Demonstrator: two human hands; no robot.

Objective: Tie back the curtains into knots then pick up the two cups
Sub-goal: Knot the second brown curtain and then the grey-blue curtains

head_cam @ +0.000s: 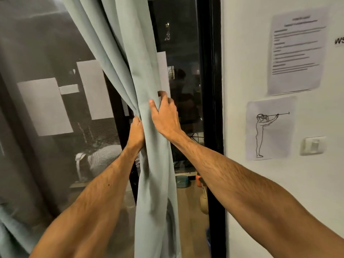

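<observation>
A pale green curtain hangs in front of a dark window, gathered into a thick bunch at mid-height. My left hand grips the bunch from its left side, fingers wrapped into the folds. My right hand holds the bunch from the right, thumb on the front and fingers curled behind the cloth. Below my hands the curtain falls loose to the bottom edge of the view. No cup is clearly visible.
A black window frame stands right of the curtain. The white wall beyond carries a printed sheet, a line drawing and a light switch. A sheer curtain covers the glass at left. Small objects lie on the floor outside.
</observation>
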